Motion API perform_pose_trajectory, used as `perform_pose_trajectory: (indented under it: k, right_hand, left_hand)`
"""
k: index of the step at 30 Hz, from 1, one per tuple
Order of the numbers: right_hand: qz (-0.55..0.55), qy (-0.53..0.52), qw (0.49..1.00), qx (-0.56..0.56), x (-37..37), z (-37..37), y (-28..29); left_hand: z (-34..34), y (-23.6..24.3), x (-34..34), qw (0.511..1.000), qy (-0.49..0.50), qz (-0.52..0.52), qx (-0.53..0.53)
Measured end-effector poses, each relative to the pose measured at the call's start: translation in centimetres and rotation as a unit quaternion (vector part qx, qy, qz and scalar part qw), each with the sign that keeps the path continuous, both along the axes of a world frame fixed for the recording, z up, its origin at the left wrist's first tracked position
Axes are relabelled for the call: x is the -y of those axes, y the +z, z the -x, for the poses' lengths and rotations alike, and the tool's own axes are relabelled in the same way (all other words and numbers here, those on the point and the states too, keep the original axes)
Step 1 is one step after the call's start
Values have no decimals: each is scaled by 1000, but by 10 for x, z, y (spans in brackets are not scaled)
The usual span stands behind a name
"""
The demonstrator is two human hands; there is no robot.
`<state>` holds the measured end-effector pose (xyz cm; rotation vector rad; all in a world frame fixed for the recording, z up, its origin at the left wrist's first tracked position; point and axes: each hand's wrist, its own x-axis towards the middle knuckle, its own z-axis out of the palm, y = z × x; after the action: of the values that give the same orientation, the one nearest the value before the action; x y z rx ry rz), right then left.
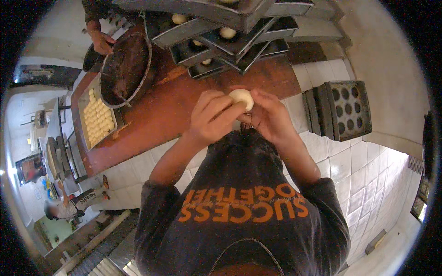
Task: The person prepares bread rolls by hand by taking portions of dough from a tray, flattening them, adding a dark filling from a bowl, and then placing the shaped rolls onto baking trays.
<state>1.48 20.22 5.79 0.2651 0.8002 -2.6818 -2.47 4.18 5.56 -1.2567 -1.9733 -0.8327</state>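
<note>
A pale round dough piece (242, 97) is held between my two hands over the near edge of a reddish-brown worktop (165, 115). My left hand (212, 117) has its fingers curled with the tips on the dough's lower left side. My right hand (269, 117) cradles the same piece from the right, thumb at its rim. Beyond them, dark metal trays (251, 11) are stacked crosswise, some with dough balls (227, 33) inside. To the left, a pan (92, 141) holds several rows of small dough pieces (99, 117).
At upper left another person's hand (103, 41) is by a large dark basin (124, 64). Stacked moulded baking pans (352, 110) stand at right beside white tiles (340, 170). A second person (69, 207) is at far left near metal racks.
</note>
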Motion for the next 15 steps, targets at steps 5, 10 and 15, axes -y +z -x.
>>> perform_pose_trajectory:
  k: [5, 10, 15]
  right_hand:
    - [-37, 81, 996, -11, -3, 8, -3]
    - [13, 68, 997, 40, -2, 20, -5]
    - [-259, 168, 943, -126, -29, 45, 14]
  left_hand:
    - [8, 9, 8, 999, -25, -37, 21]
    - [9, -17, 20, 961, 22, -256, 101]
    - [-9, -48, 34, 924, 163, -252, 236]
